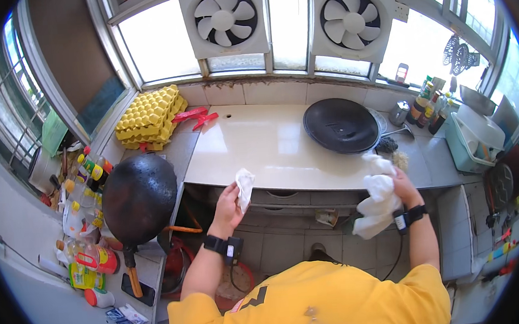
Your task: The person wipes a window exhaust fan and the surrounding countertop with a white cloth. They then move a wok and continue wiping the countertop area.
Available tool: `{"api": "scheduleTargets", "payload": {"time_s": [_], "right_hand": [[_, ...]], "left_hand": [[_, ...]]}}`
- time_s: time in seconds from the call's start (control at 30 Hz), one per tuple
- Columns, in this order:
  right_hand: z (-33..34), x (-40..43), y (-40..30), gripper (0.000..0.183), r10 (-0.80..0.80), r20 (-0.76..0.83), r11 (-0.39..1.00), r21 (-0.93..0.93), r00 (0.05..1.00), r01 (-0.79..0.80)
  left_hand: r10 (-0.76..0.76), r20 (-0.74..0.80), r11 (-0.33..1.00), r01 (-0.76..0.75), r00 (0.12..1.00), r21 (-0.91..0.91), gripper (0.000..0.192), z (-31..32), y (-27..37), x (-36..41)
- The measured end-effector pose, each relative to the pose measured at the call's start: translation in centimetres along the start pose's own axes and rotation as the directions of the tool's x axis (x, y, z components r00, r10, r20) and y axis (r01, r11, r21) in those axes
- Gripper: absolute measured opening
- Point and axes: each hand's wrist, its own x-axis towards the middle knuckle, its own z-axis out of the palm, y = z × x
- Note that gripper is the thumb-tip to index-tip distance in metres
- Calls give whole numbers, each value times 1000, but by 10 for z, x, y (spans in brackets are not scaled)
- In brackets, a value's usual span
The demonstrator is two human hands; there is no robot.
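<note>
My left hand (230, 207) grips a small folded white cloth or tissue (245, 189), held up just past the counter's front edge. In my right hand (404, 187) is a larger, crumpled white cloth (377, 203) that hangs down, slightly blurred. Between and beyond both hands lies the glossy cream countertop panel (263, 148). A round black pan or lid (342, 125) rests on the panel's right part, beyond my right hand. Close to that hand are a dark scouring pad (386, 145) and a pale, fibrous scrubber (400, 160).
At left, a black wok (140, 199) with a wooden handle lies near bottles and a phone (137, 289). Yellow egg trays (150, 117) and a red plastic bag (197, 116) sit at the back left. Sauce bottles (422, 103) and a pale green bin (468, 140) stand at right.
</note>
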Motion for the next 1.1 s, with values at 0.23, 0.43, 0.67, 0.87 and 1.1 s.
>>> {"api": "scheduleTargets", "payload": {"time_s": [0.23,0.43,0.67,0.87,1.1], "right_hand": [[-193,11,-13,48,-548,-276,455,-890,789,4],[-221,67,154,48,-173,-448,344,-862,877,-372],[-203,64,156,49,-270,-536,353,-828,800,-435],[-181,70,147,52,-283,-623,290,-780,729,-554],[-175,74,150,55,-216,-715,233,-699,665,-676]], "left_hand": [[104,82,993,-100,991,-58,26,109,22,106],[154,46,987,-152,987,-54,24,147,15,166],[393,-46,883,-363,919,297,22,136,63,270],[698,-280,653,-425,659,627,20,109,145,415],[823,-402,552,-402,400,730,29,90,210,499]]}}
